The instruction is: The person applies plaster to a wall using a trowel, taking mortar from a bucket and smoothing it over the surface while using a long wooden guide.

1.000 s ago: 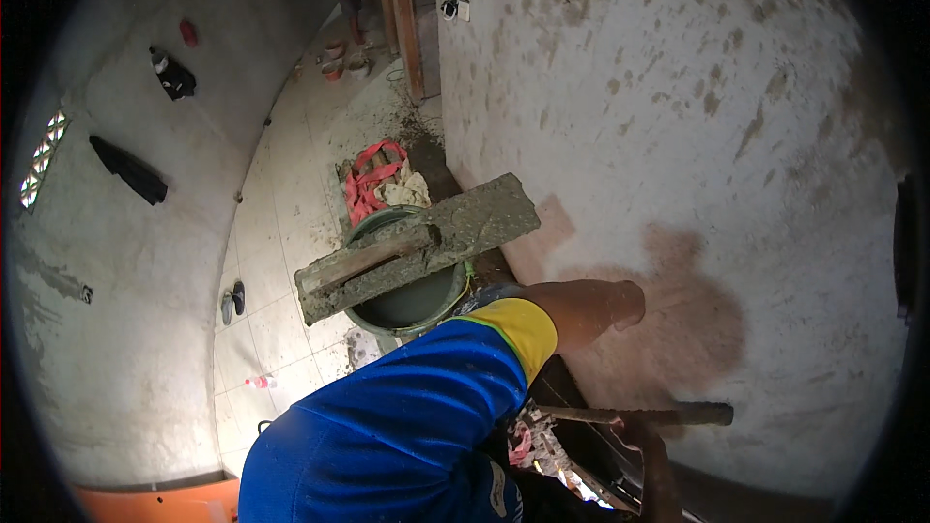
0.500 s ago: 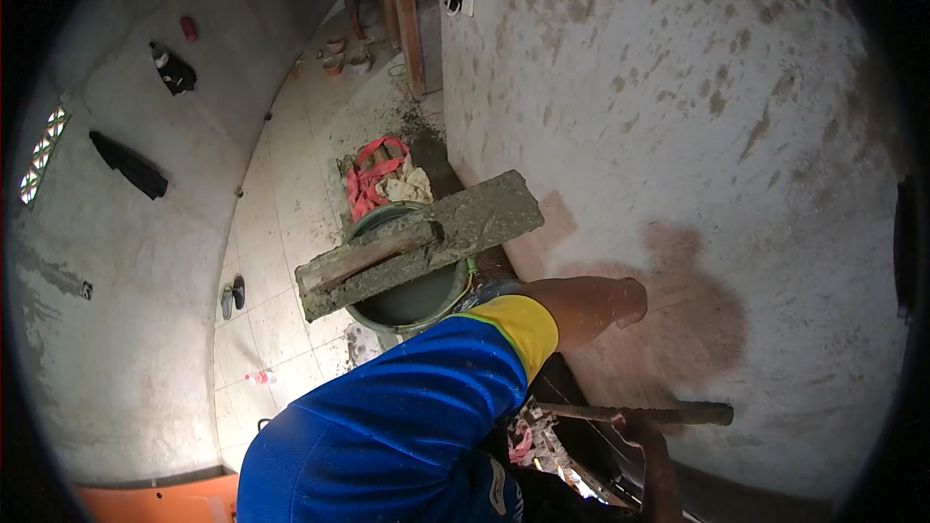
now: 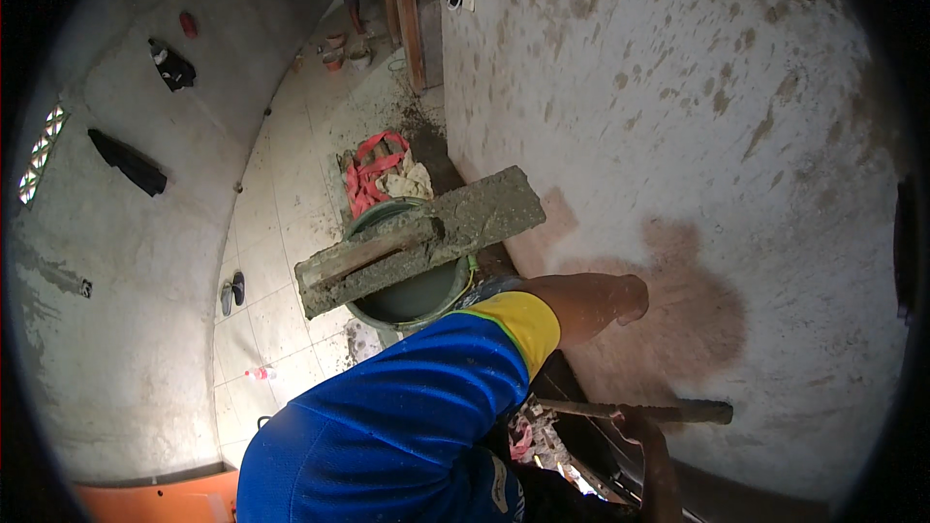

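Stained wall (image 3: 620, 136) fills the right side. At lower right, my right hand (image 3: 635, 429) is wrapped around a long tool (image 3: 693, 413); my left hand I cannot make out. Across the central bucket (image 3: 373, 217) lies a mortar-covered float (image 3: 450, 237), probably for easy reach.

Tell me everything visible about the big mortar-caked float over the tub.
The float is a long, flat, grey-brown board, apparently wooden, caked with rough mortar. A bar handle runs along its left half, facing up. It lies aslant across the green tub, seemingly resting on it, both ends jutting past, the right end farther off. Its underside is hidden.
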